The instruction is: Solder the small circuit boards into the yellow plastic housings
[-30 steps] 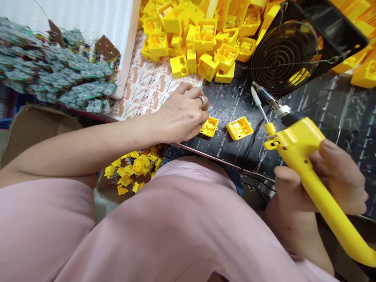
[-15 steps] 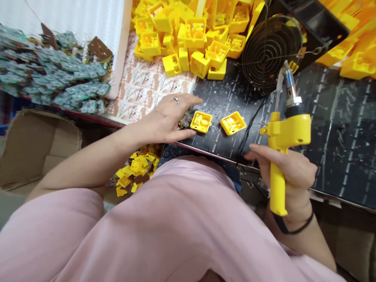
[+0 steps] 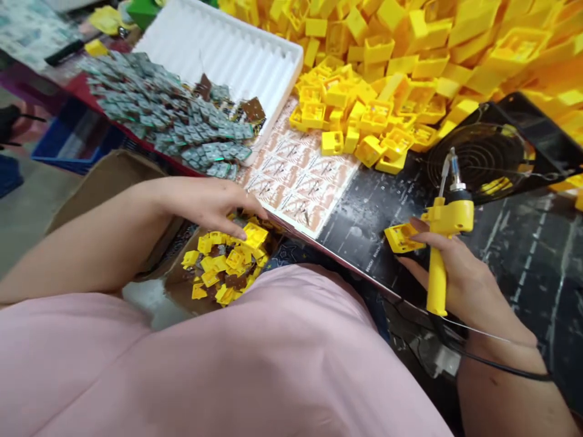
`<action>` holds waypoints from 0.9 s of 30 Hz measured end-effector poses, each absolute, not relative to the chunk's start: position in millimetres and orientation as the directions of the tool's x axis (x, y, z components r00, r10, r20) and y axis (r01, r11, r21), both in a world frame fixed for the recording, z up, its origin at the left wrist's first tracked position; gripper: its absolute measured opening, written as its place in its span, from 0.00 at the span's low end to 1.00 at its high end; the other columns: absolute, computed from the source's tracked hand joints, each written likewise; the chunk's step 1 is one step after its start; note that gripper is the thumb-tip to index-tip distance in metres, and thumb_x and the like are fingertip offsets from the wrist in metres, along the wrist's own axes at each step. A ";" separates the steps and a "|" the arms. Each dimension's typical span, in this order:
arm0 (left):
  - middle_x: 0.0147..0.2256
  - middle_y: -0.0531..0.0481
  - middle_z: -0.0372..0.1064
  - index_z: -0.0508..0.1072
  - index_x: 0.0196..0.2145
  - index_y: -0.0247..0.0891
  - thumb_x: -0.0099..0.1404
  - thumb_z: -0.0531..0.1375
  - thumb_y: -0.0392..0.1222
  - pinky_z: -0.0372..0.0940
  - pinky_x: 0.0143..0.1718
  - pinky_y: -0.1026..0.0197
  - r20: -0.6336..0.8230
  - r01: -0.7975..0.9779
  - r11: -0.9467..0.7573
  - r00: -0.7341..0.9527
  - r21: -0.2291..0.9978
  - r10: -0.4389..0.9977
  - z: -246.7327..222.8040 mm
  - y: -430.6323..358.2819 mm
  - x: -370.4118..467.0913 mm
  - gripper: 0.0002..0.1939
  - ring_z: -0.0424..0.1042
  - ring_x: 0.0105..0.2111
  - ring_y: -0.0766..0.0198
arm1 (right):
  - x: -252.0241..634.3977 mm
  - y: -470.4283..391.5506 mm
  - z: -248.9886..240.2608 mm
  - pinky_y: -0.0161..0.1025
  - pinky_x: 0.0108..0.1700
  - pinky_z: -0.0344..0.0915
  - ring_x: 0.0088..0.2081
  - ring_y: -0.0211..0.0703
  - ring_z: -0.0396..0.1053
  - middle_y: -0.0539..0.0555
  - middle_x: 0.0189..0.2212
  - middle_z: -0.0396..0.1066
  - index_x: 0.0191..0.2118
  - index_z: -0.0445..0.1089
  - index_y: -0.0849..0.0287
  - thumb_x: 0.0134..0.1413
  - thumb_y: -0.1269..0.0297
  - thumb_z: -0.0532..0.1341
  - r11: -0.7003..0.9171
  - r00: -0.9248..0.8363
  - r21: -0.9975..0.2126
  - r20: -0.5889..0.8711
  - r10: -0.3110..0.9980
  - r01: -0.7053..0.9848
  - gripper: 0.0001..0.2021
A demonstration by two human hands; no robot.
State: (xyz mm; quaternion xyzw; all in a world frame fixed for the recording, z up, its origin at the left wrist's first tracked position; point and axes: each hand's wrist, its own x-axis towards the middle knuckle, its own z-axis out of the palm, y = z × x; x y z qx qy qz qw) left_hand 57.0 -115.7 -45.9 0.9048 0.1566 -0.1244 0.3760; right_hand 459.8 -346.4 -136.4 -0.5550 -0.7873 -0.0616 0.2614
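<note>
My left hand point(image 3: 214, 203) is over a carton point(image 3: 177, 282) of yellow and brown pieces below the bench edge. Its thumb and fingers are apart, and a yellow plastic housing point(image 3: 255, 235) lies just beneath the fingertips; whether they touch it I cannot tell. My right hand point(image 3: 464, 273) is wrapped around a yellow soldering gun point(image 3: 437, 267), its metal tip pointing up and away. The thumb and a finger of that same hand are at another open yellow housing point(image 3: 401, 238) on the black bench mat point(image 3: 359, 224).
A big heap of yellow housings point(image 3: 378, 48) covers the back of the bench. Before it stands a black fan point(image 3: 514, 121), close to the soldering tip. Many small circuit boards point(image 3: 173, 121) lie piled by a white foam tray point(image 3: 218, 42) at the left.
The view has swung left. My left hand has gone from the bench to above the carton, and the housing beside it has left the mat. My right hand has reached the other housing.
</note>
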 end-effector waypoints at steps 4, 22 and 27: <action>0.43 0.55 0.82 0.81 0.44 0.44 0.71 0.58 0.63 0.64 0.49 0.56 0.107 0.695 -0.647 0.651 0.314 0.752 -56.1 -80.8 56.4 0.22 0.69 0.42 0.62 | 450.4 -339.2 -135.9 0.45 0.38 0.78 0.38 0.52 0.81 0.57 0.47 0.82 0.59 0.67 0.51 0.63 0.59 0.70 0.367 -0.242 -0.121 0.558 0.794 0.922 0.22; 0.43 0.44 0.80 0.74 0.52 0.13 0.67 0.62 0.45 0.66 0.55 0.45 0.189 0.344 -0.521 0.666 0.781 0.722 -1.2 -21.0 130.3 0.27 0.75 0.42 0.69 | 416.2 -332.5 -146.4 0.49 0.43 0.81 0.43 0.55 0.83 0.60 0.52 0.80 0.58 0.67 0.51 0.60 0.66 0.73 0.318 -0.153 -0.204 0.567 0.809 0.926 0.24; 0.33 0.45 0.82 0.81 0.38 0.33 0.62 0.68 0.49 0.75 0.42 0.47 -0.035 0.246 -0.480 0.913 0.842 0.407 -45.6 -62.5 191.0 0.15 0.80 0.34 0.57 | 392.4 -331.9 -137.0 0.57 0.56 0.79 0.56 0.60 0.79 0.62 0.57 0.77 0.59 0.66 0.51 0.55 0.59 0.77 0.241 0.042 -0.434 0.548 0.836 0.868 0.30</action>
